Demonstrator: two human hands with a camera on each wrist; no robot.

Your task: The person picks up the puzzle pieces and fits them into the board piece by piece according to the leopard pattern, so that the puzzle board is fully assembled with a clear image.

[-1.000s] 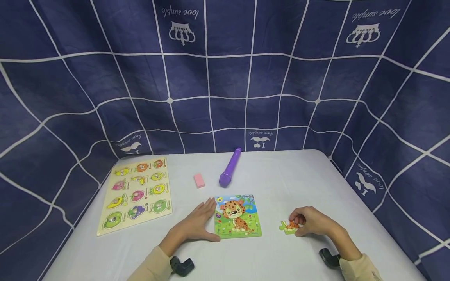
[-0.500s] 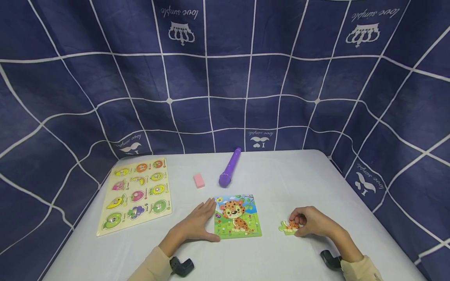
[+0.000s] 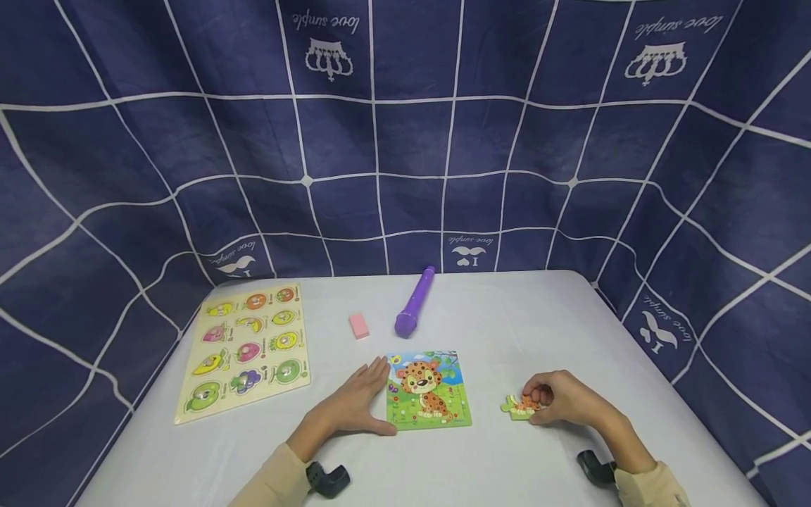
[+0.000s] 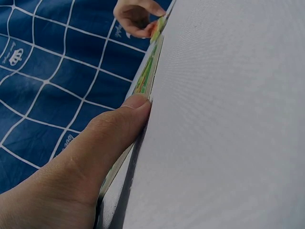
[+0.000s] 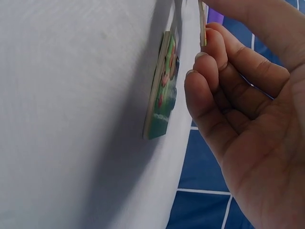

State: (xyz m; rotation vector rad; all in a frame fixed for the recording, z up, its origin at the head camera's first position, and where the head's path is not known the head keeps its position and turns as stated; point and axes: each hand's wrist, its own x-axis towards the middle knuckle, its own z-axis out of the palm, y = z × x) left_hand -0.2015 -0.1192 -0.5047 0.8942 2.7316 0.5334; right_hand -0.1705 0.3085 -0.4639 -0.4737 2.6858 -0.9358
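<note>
A square jigsaw puzzle (image 3: 443,394) with a cartoon leopard on grass lies mid-table in the head view. Along its left edge rests my left hand (image 3: 361,398), fingers extended and thumb at the lower left corner; the left wrist view has the thumb (image 4: 109,129) against the board's edge. To the right of the puzzle, my right hand (image 3: 564,400) pinches a loose puzzle piece (image 3: 519,407) with green and orange spotted print. Part of that piece is hidden by the fingers. The right wrist view shows only a thin edge of the piece (image 5: 203,28), with the other fingers curled.
A fruit picture board (image 3: 247,352) lies at the table's left side. Behind the puzzle are a pink block (image 3: 358,325) and a purple toy microphone (image 3: 415,303). A dark blue curtain (image 3: 405,141) with white lines surrounds the white table (image 3: 507,317).
The piece in my right hand has shifted and tilted very slightly, with the hand a touch farther from me. My left hand and the puzzle have stayed put.
</note>
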